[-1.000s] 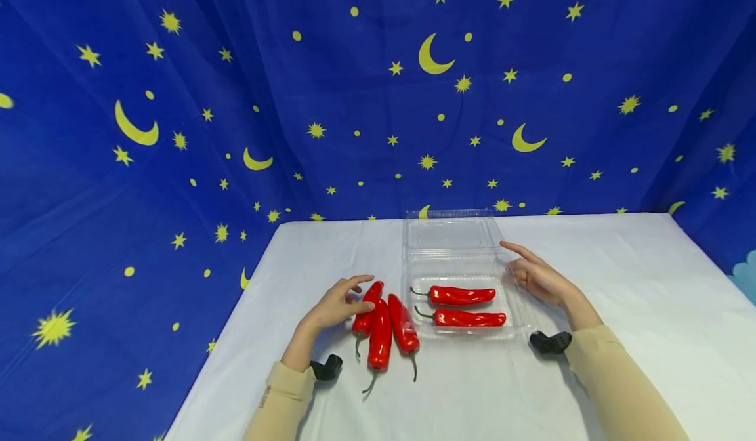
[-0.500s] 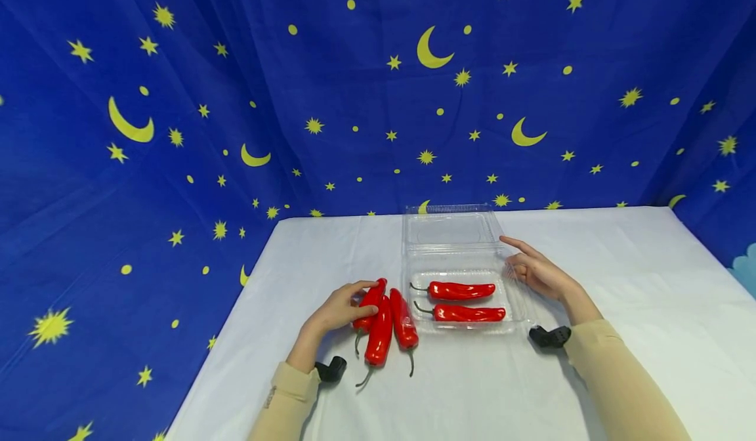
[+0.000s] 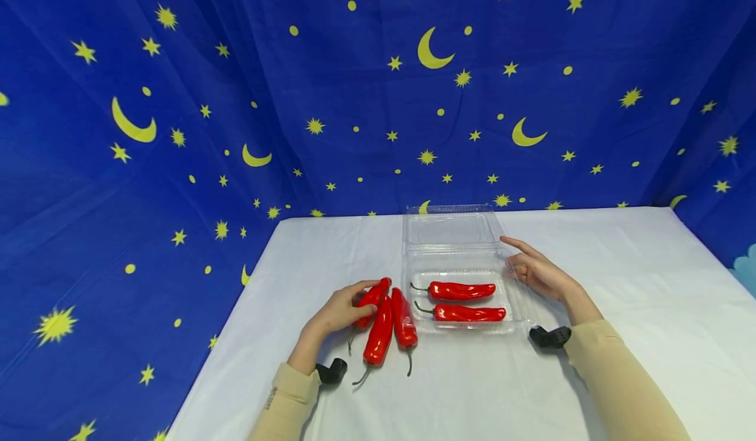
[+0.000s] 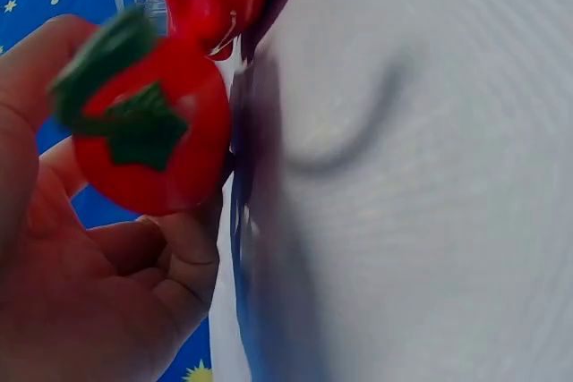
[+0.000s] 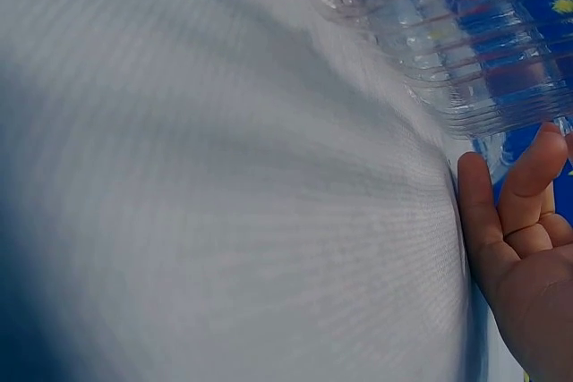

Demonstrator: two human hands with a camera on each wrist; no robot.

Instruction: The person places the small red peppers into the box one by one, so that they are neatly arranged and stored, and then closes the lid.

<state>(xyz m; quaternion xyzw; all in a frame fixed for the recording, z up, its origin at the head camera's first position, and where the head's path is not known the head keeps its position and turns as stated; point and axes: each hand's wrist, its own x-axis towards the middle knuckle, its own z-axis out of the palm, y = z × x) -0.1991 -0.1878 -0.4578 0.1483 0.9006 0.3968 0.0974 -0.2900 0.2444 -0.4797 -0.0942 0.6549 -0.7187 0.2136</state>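
Note:
My left hand [image 3: 339, 310] grips a red chili pepper [image 3: 373, 302] between thumb and fingers. Seen from the left wrist, this pepper [image 4: 192, 167] points its green cap and bent stem at the camera. Two more red peppers lie right beside it, one in the middle [image 3: 378, 337] and one [image 3: 404, 323] close to the container. The clear plastic container [image 3: 506, 296] holds two peppers lying sideways, stems to the left. At the container's right side rests my right hand [image 3: 539, 277], index finger stretched out and the others loosely bent at its wall.
The container's hinged lid [image 3: 451, 231] lies folded back toward the rear edge of the white-covered table [image 3: 626, 283]. Behind and left hangs a blue curtain [image 3: 354, 67] with moons and stars. Black wrist devices [image 3: 333, 371] sit at both cuffs.
The left hand has moved in over the leftmost pepper, closed on it and tilted it slightly, its stem swinging left. The neighbouring peppers have shifted a little. The right hand stays at the container.

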